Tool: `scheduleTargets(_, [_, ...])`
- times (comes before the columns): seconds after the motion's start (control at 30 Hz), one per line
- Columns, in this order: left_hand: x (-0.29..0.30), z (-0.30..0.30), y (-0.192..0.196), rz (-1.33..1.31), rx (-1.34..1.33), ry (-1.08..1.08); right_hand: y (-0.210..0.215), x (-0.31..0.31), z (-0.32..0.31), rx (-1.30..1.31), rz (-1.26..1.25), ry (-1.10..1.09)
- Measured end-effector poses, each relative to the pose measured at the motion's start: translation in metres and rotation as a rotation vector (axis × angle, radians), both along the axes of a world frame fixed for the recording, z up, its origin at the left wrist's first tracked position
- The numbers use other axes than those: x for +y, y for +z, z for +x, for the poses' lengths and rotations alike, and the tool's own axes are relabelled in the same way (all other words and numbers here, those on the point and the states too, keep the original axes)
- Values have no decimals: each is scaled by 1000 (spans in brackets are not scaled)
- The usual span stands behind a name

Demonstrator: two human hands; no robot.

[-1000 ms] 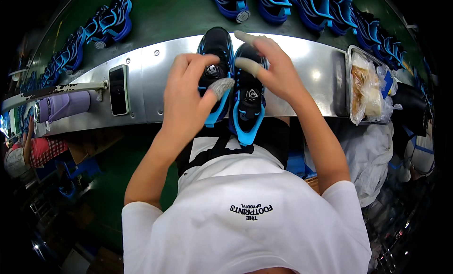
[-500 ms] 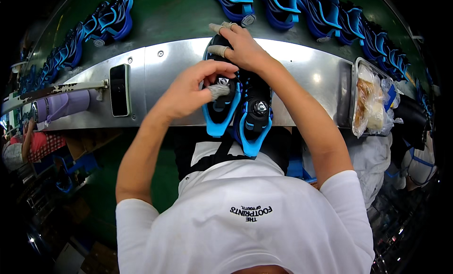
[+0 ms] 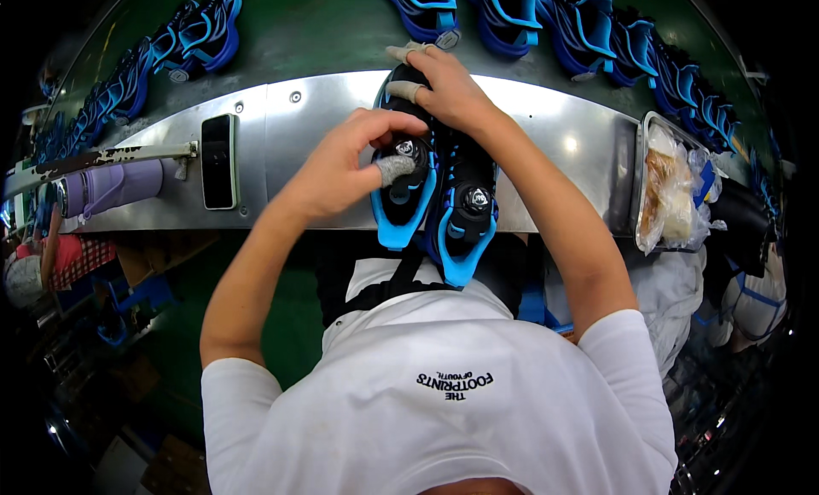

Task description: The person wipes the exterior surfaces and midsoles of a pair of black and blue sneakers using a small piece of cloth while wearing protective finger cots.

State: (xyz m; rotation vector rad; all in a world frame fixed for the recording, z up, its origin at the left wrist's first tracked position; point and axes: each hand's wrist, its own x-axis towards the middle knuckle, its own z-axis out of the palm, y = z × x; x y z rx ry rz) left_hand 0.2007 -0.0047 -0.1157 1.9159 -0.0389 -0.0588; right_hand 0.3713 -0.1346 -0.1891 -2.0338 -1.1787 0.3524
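Observation:
Two black and blue shoes lie side by side on the steel shelf [image 3: 324, 120], toes pointing away from me. My left hand [image 3: 345, 162] pinches the round dial on the left shoe [image 3: 401, 209], with a grey wrap on the thumb. My right hand [image 3: 444, 90] grips the toe end of the same shoe, with taped fingertips. Untouched beside it, the right shoe [image 3: 465, 222] has its heel hanging over the shelf's near edge.
A black phone [image 3: 218, 161] lies flat on the shelf to the left. A metal tray [image 3: 644, 184] with bagged items sits at the right. Several blue shoes [image 3: 597, 34] line the green belt [image 3: 316, 34] beyond. A purple bottle [image 3: 111, 186] lies far left.
Both shoes slid away from me along the shelf. My right hand moved to the toe end of the left shoe, and my left hand went from covering that shoe to pinching its dial.

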Motion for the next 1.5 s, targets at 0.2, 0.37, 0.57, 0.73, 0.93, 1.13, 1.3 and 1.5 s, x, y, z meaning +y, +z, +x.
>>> scheduleTargets(0.2, [-13, -67, 7, -589, 592, 290, 86, -36, -26, 597, 12, 261])
scheduleTargets(0.37, [-44, -61, 4, -1167, 572, 467, 85, -40, -34, 467, -42, 415])
scheduleTargets(0.57, [-58, -60, 1, -1301, 462, 628, 81, -43, -71, 64, 10, 167])
scheduleTargets(0.73, [-54, -63, -8, -1302, 487, 530, 75, -40, -47, 363, 102, 291])
scheduleTargets(0.93, [-59, -61, -5, -1301, 465, 618, 79, -39, -64, 121, 72, 320])
scheduleTargets(1.13, [-53, -65, -13, -1355, 415, 495, 86, -39, -61, 212, 71, 236])
scheduleTargets(1.3, [-61, -63, -10, -1348, 433, 602, 82, -40, -65, 187, 86, 300])
scheduleTargets(1.5, [-62, -65, -11, -1321, 352, 597, 71, -29, -97, -116, 131, 8])
